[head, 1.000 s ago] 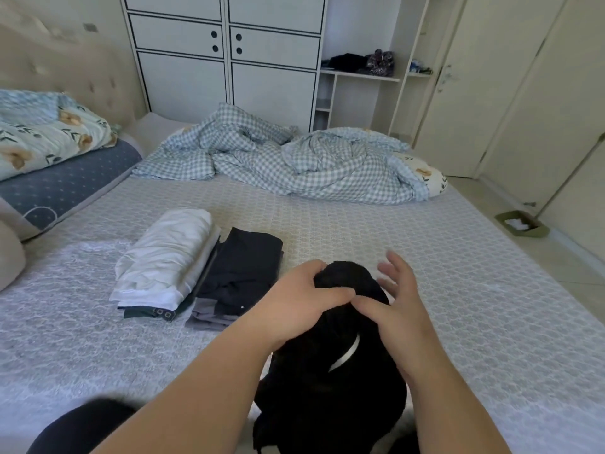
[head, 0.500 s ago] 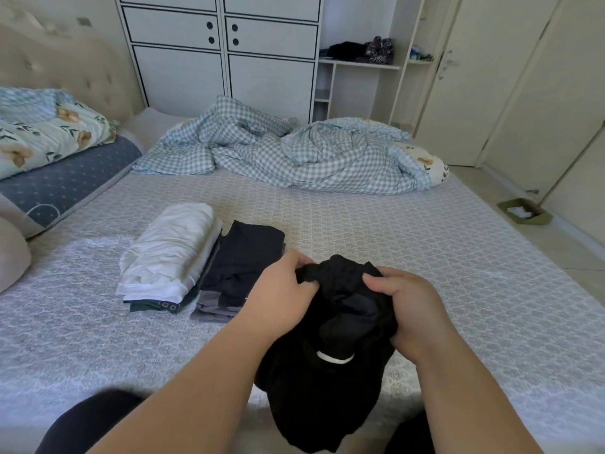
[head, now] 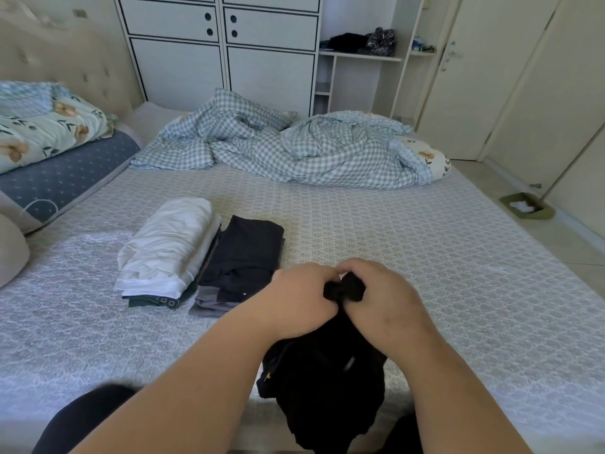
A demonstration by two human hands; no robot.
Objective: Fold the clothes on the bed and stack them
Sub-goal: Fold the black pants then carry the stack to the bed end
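Observation:
A black garment (head: 324, 381) hangs bunched over the near edge of the bed (head: 425, 263). My left hand (head: 301, 296) and my right hand (head: 383, 293) are pressed together above it, both gripping its top edge, a small black bunch showing between the fingers. To the left lie two folded piles: a white folded garment (head: 167, 244) on top of darker items, and a dark navy folded stack (head: 245, 257) on a grey piece, side by side and touching.
A crumpled blue checked duvet (head: 294, 149) lies across the far side of the bed. Floral pillows (head: 42, 122) rest by the headboard at left. White cabinets (head: 222, 47) stand behind, a door (head: 474, 77) at right, and a green tray (head: 527, 208) on the floor.
My hands have closed together on the garment's top and lifted slightly forward. The garment hangs lower and more bunched, and its white collar label is less visible.

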